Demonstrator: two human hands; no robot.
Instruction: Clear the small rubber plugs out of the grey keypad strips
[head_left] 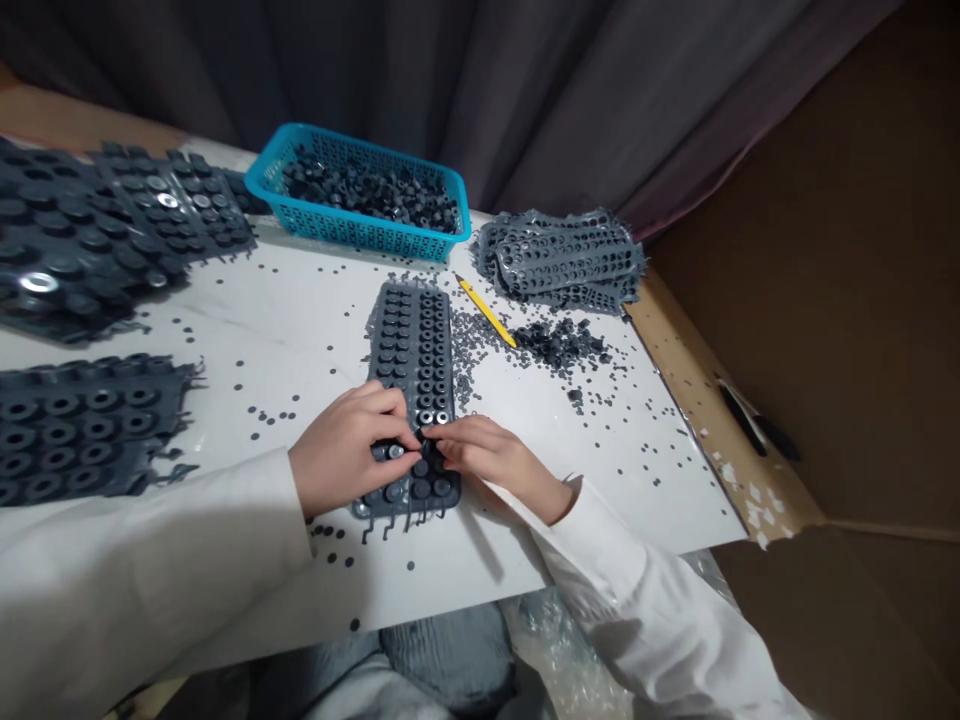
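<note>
Nearby, a dark curtain [450,90] and a cardboard wall [817,300] border the white table [600,480], strewn with rubber bits [469,345]; the left hand [345,450] and right hand [491,460] pinch at a black rubber sheet [409,340].

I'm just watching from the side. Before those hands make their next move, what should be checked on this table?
Left hand and right hand both on the dark rubber sheet: ok.
Whether the fingertips grip a piece: cannot tell, the fingers hide it.
Blue plastic basket upright, holding rubber pieces: ok.
Yellow pencil away from the hands: ok.
White tabletop free of loose rubber bits: not ok.
</note>
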